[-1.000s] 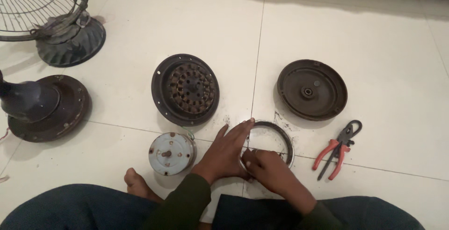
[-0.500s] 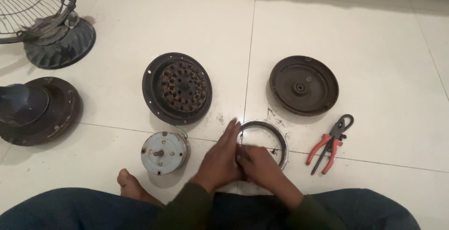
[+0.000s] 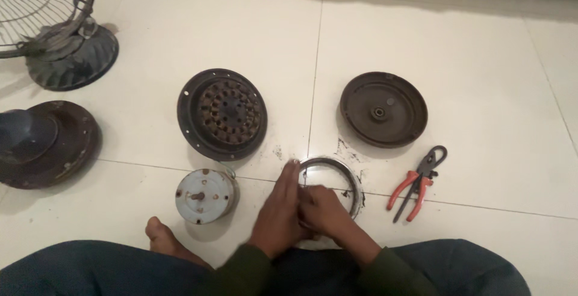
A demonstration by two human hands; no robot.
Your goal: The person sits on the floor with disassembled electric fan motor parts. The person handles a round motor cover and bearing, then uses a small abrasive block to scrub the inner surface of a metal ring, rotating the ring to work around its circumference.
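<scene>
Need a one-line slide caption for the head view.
Left hand and right hand grip a thin dark metal ring on white floor tiles beside red-handled pliers.

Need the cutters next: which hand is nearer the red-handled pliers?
Right. The right hand rests on the near edge of the metal ring, just left of the red-handled pliers. The left hand lies farther left, beside the right hand.

Head camera, my only view, looking steeply down at the floor (image 3: 421, 25).
I see from seated height, close above my hands (image 3: 301, 211) and knees, facing forward over parts spread on white tiles.
</scene>
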